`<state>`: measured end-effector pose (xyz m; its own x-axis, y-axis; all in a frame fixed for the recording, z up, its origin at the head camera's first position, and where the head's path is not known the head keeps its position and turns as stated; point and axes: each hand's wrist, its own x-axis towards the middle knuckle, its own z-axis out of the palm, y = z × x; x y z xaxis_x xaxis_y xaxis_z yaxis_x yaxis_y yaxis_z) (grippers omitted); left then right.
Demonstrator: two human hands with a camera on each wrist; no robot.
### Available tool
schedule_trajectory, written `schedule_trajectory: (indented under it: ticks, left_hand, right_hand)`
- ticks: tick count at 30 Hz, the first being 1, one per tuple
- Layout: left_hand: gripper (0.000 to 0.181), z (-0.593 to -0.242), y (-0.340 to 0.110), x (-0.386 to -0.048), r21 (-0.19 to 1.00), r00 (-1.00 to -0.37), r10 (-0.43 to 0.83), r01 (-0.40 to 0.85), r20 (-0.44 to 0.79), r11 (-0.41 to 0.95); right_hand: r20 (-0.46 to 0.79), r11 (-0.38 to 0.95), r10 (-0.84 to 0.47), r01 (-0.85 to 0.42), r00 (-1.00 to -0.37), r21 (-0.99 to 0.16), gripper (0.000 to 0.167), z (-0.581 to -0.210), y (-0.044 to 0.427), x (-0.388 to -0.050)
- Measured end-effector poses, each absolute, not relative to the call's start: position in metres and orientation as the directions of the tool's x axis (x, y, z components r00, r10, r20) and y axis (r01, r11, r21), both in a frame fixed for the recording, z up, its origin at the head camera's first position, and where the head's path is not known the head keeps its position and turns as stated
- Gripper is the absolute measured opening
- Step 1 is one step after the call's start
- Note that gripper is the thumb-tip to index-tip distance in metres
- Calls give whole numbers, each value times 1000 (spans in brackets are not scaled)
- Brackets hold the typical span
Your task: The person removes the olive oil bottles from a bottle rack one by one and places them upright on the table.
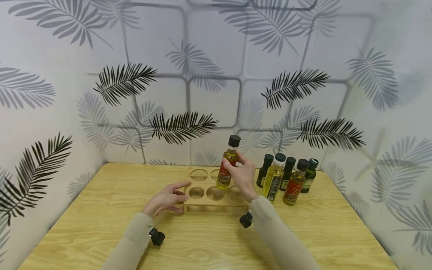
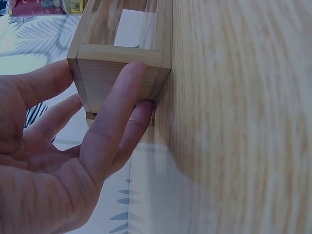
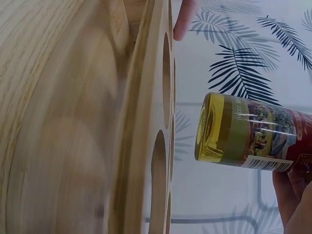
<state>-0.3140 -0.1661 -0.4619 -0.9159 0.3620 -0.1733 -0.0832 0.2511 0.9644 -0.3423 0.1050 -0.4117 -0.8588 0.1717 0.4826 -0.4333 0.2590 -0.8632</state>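
In the head view, my right hand grips an oil bottle with a black cap and red label. It is tilted and held above a wooden bottle rack with round holes. The right wrist view shows the bottom of the oil bottle apart from the rack's holed top. At the rack's left end, my left hand rests with extended fingers touching it. In the left wrist view, one finger of that hand lies across the rack's end panel.
Right of the rack several bottles stand close together: a clear yellow oil bottle with a dark cap, a red-labelled one, and dark ones behind. They are on a wooden table, against a leaf-patterned backdrop.
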Motion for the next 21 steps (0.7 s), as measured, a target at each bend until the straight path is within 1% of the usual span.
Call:
schedule_trajectory:
  ticks: [2,9,14,17,21]
  left_hand:
    - [59,-462,-166,-315,964,-916,364,-79,-170,252]
    - [59,-464,-166,-314,963,-917,359,-84,-175,254]
    - [59,-463,-166,-314,963,-918,354,-86,-176,257]
    - [58,-463,-166,-314,963,-920,350,-88,-177,256]
    - [58,-463,-165,-316,965,-919,354,-88,-173,246]
  right_hand:
    - [471,254,176,-422,-864,-870,54,-411,109,-340]
    - [460,225,146,-424,-876,-877,45,-404,121,-328]
    - [463,243,138,-424,-875,-873,45,-403,129,-322]
    - [451,248,128,-412,-883,-877,43,-395,134,-314]
    - [412,231,116,-379,-904,-896,45,-387,143,-308]
